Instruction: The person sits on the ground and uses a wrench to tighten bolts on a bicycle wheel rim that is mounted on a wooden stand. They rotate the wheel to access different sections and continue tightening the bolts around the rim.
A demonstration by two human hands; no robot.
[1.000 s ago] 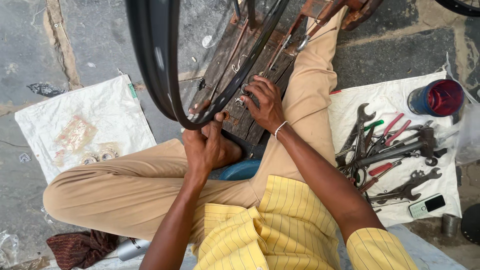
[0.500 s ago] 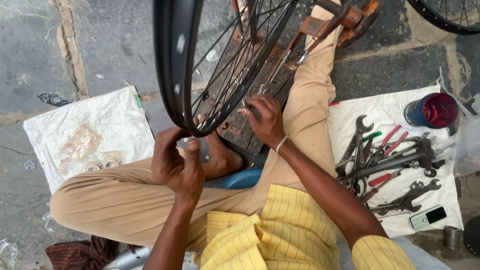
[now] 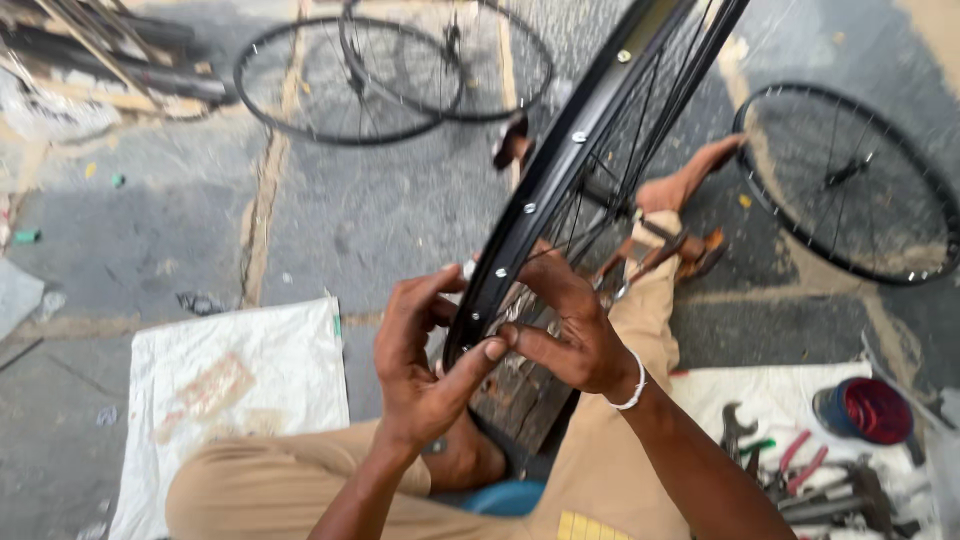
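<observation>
A black spoked bicycle wheel rim [image 3: 590,130] stands upright in front of me, leaning away to the upper right. My left hand [image 3: 420,365] grips the rim's near edge from the left, thumb pressed on its inner face. My right hand [image 3: 565,325], with a white band on the wrist, holds the rim from the right, fingers among the spokes. Both hands meet at the rim's lowest part, above my tan trousers [image 3: 290,480]. A worn wooden block [image 3: 520,385] sits just under the rim.
A white sack cloth [image 3: 235,385] lies on the stone ground at left. Pliers and wrenches [image 3: 800,480] and a red-lidded tin [image 3: 865,410] rest on another cloth at right. Other bare wheels lie at the back [image 3: 395,70] and right [image 3: 850,185].
The view has tilted up, showing more ground and wheels. Both hands have risen and closed on the rim's lower edge; earlier the left hand was lower and held a small tool.
</observation>
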